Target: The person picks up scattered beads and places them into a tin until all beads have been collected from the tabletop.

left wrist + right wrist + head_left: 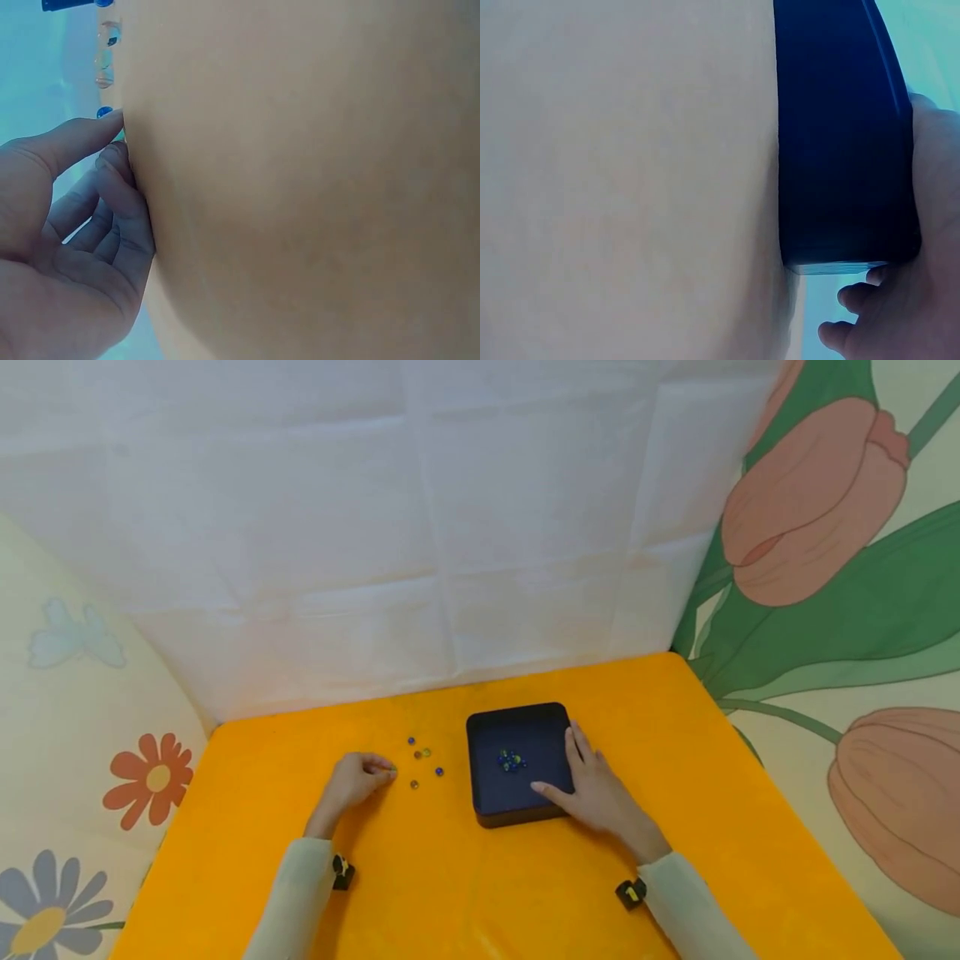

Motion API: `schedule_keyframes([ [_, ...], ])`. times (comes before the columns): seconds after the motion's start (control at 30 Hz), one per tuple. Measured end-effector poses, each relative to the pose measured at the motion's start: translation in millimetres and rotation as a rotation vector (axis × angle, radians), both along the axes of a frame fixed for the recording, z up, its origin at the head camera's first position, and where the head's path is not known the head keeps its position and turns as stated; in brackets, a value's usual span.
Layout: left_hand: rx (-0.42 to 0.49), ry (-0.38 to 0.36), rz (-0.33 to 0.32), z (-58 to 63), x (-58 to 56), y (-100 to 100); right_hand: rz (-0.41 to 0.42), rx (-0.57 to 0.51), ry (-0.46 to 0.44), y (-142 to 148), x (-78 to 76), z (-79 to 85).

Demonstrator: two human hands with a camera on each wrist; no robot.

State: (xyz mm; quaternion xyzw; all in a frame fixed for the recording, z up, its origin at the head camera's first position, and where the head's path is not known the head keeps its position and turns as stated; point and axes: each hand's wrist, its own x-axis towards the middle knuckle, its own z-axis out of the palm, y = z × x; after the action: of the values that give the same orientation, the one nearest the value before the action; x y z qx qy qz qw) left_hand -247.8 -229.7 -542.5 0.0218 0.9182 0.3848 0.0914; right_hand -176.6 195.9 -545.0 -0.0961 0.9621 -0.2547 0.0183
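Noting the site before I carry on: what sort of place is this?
Probably a small staged recording corner: a creased white sheet forms the backdrop, flower-printed panels flank the orange tabletop, and small black devices sit at both wrists.

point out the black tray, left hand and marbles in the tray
black tray (517,817), head view, front outer wall
left hand (351,783), head view, back of the hand
marbles in the tray (512,762), head view, middle of the cluster

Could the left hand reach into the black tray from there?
Probably yes: only small marbles lie between the left hand and the black tray, and the right hand holds the opposite side.
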Motion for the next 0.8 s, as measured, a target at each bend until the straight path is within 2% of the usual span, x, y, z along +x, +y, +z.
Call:
schedule_keyframes([
  [0.2, -0.021, 0.030, -0.014, -0.6, 0.7, 0.4, 0.004, 0.006, 0.011, 0.4, -0.6, 0.2],
  [0.8, -0.038, 0.043, -0.033, 0.6, 1.1, -1.0, 0.006, 0.015, 0.010, 0.4, 0.0, 3.3],
])
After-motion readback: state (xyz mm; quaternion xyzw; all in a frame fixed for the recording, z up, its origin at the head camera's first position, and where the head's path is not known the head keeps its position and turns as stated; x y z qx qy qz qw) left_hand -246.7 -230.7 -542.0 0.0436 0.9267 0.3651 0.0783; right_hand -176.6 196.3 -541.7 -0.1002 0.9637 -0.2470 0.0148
